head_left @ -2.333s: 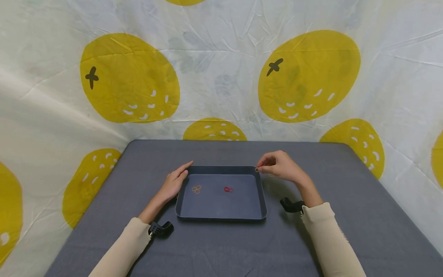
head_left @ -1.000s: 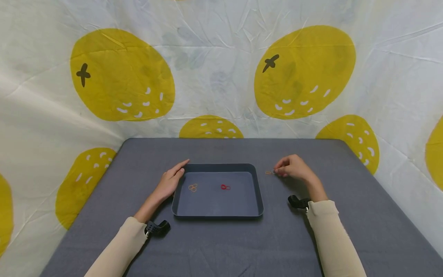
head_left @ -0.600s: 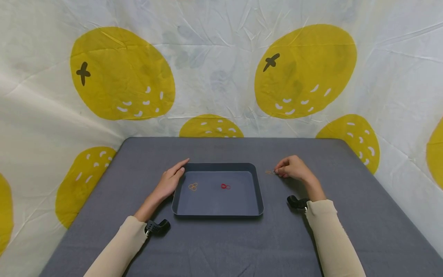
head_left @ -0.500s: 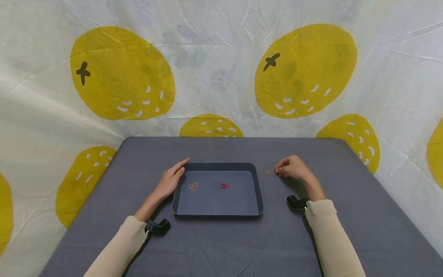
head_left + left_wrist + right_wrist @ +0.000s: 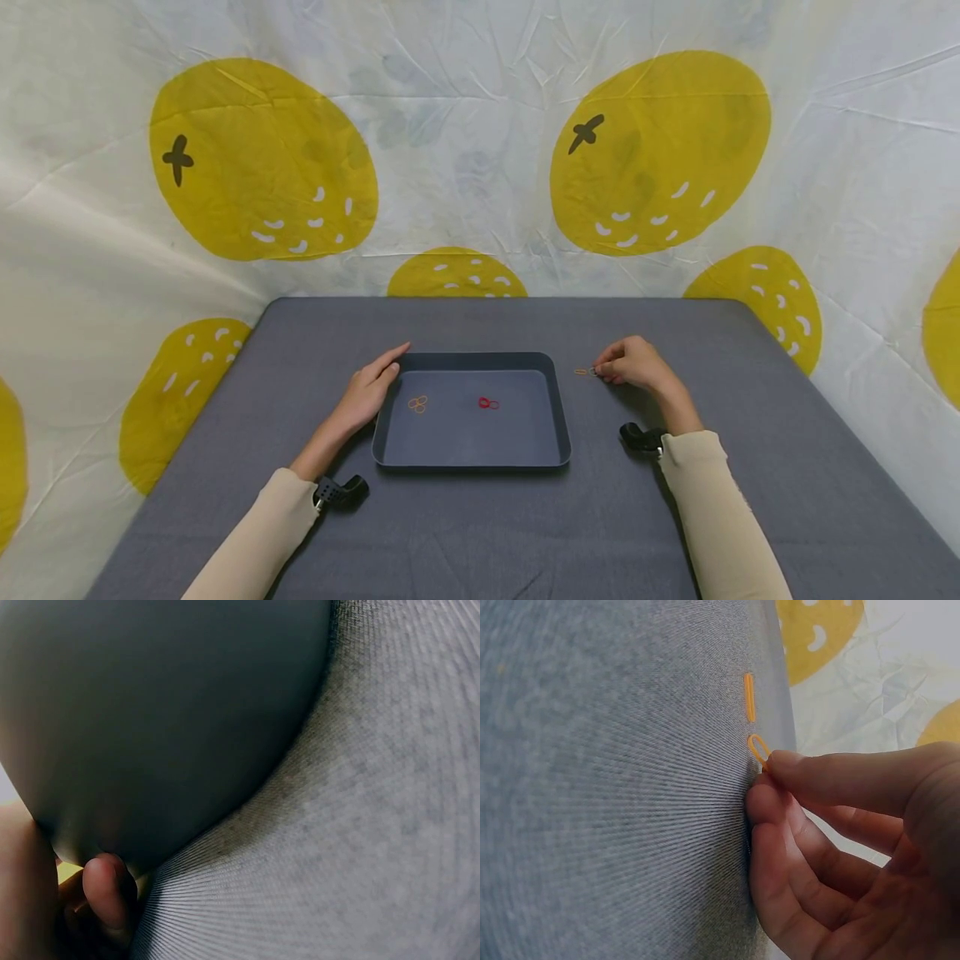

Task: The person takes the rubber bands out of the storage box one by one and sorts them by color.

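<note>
In the head view my right hand (image 5: 633, 364) is low over the table, right of the tray. Its thumb and fingertips pinch an orange rubber band (image 5: 757, 748), whose loop sticks out past them. Just beyond, another orange rubber band (image 5: 749, 697) lies flat and narrow on the cloth. My left hand (image 5: 365, 393) holds the dark blue-grey tray (image 5: 471, 454) by its back left edge, thumb at the rim; a bent finger (image 5: 107, 889) touches the wall in the left wrist view. Inside the tray lie a cluster of orange rubber bands (image 5: 418, 404) and red rubber bands (image 5: 487, 403).
A grey cloth covers the table (image 5: 480, 533). Behind it and at the sides hangs a white curtain (image 5: 465, 167) with large yellow fruit prints. A black wrist camera (image 5: 341, 493) sits at the left cuff, and another black camera (image 5: 640, 438) at the right.
My right hand, earlier at the tray's back right corner with a band in its fingertips, has moved right and down to the cloth. It barely moves over the last second. My left hand stays on the tray.
</note>
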A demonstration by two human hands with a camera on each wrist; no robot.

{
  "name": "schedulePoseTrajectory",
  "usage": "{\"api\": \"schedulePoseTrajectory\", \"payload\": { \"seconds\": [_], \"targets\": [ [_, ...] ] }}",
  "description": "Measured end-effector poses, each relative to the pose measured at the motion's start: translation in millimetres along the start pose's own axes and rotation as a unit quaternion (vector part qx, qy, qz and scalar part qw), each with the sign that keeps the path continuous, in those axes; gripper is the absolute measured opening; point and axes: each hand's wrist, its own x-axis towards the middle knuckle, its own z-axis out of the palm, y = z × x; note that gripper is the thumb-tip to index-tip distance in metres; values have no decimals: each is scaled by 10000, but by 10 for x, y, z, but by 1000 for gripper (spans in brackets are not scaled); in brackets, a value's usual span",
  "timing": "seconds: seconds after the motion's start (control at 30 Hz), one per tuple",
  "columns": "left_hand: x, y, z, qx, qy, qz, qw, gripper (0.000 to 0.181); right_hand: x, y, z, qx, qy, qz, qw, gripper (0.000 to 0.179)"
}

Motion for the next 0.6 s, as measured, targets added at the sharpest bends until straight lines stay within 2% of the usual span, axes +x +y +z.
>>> {"api": "schedulePoseTrajectory", "payload": {
  "seconds": [0.6],
  "targets": [
    [-6, 7, 0, 14, -7, -4, 10000, 46, -13, -11, -2, 3, 55, 100, 9999, 20]
  ]
}}
